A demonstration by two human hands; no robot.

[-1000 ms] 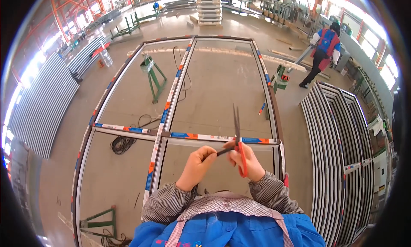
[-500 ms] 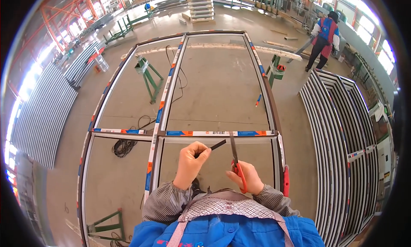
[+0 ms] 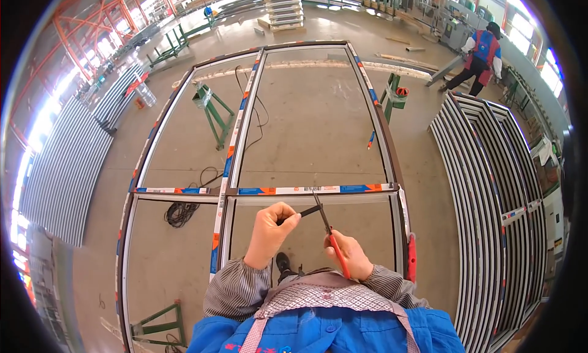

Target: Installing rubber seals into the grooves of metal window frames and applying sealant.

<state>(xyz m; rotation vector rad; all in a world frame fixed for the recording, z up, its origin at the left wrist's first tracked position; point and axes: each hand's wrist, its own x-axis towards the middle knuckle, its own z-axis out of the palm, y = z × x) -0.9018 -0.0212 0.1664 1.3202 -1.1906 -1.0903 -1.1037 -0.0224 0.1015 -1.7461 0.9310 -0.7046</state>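
Pinched between the thumb and fingers of my left hand (image 3: 269,230) is a short black strip (image 3: 310,211), its free end pointing right. My right hand (image 3: 352,255) grips red-handled scissors (image 3: 336,250). Their dark blades (image 3: 322,211) meet the strip near its free end; whether they cut into it cannot be made out. Both hands are above the lower right opening of a large window frame (image 3: 263,197), just on my side of its crossbar. The frame has dark and silvery edges with printed white, blue and orange tape.
Green trestles (image 3: 214,111) stand by the frame with a long pale beam (image 3: 306,64) across. A coiled black cable (image 3: 180,214) lies on the floor. Stacked frames (image 3: 484,187) lean at right, striped profiles (image 3: 67,169) at left. A person (image 3: 481,59) bends over at far right.
The scissors have moved left and their blades have come onto the strip. The far person has shifted right and now leans with legs apart.
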